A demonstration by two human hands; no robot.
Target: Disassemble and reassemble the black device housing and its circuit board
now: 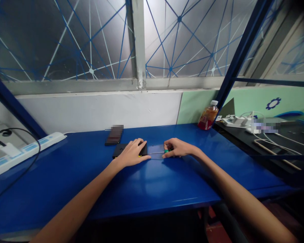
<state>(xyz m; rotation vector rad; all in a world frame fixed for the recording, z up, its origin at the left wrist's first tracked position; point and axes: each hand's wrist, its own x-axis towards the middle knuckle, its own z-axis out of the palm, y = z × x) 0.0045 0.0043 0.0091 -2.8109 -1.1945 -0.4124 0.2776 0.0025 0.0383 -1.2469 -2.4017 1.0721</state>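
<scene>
Near the front edge of the desk (pixel 152 189), only forearms are seen. Beyond, left of the middle and closer to the rear edge, the black case (pixel 121 149) is steadied by the left hand (pixel 130 156), fingers spread over it; by the right hand's (pixel 178 147) curled fingers, the green-handled tool (pixel 166 151) is gripped, its thin shaft pointed at the case's right end. Contact at the tip cannot be told. Risk: the tip may slip if pushed off-axis, and the left thumb, close by, could be struck. The case may skid if pressed too lightly on the smooth surface. A small dark speck (pixel 152 145) beyond the shaft, possibly a loose part, could be swept away by a sleeveless wrist or knuckle. Farther back, the dark slab (pixel 114 135) might be nudged if the case slides.
</scene>
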